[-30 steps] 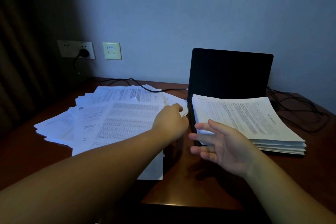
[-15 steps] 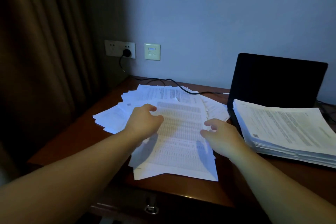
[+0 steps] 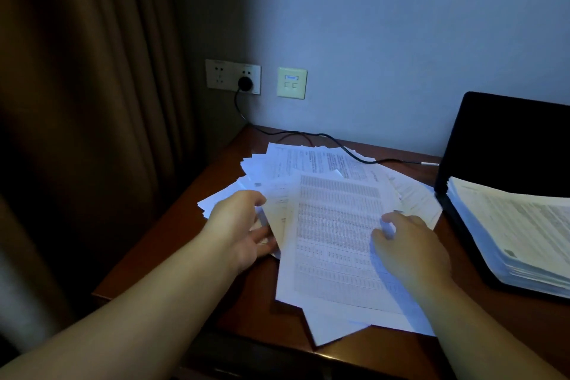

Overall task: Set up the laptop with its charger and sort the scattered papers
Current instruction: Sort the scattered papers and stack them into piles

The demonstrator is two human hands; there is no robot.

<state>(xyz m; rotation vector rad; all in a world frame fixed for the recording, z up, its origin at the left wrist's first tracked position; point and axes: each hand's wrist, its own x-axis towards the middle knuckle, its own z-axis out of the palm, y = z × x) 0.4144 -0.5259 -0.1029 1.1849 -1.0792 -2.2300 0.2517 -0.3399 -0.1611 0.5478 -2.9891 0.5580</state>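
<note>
A loose pile of scattered papers (image 3: 336,225) lies fanned out on the left half of the wooden desk (image 3: 246,302), with a printed table sheet on top. My left hand (image 3: 243,228) grips the pile's left edge, thumb above and fingers below. On the right side of the top sheets, my right hand (image 3: 410,244) holds them with curled fingers. At the right, the open black laptop (image 3: 509,139) has a dark screen. A thick neat paper stack (image 3: 518,225) covers its keyboard. The charger cable (image 3: 339,145) runs from a plug (image 3: 245,82) across the papers toward the laptop.
A wall socket (image 3: 219,74) and a data outlet plate (image 3: 292,82) sit on the wall behind the desk. A brown curtain (image 3: 77,133) hangs close at the left. Some sheets overhang the desk's front edge (image 3: 339,345).
My view has swung left. Both hands came onto the scattered pile: the left hand moved to its left edge, the right hand left the neat stack and settled on the top sheets.
</note>
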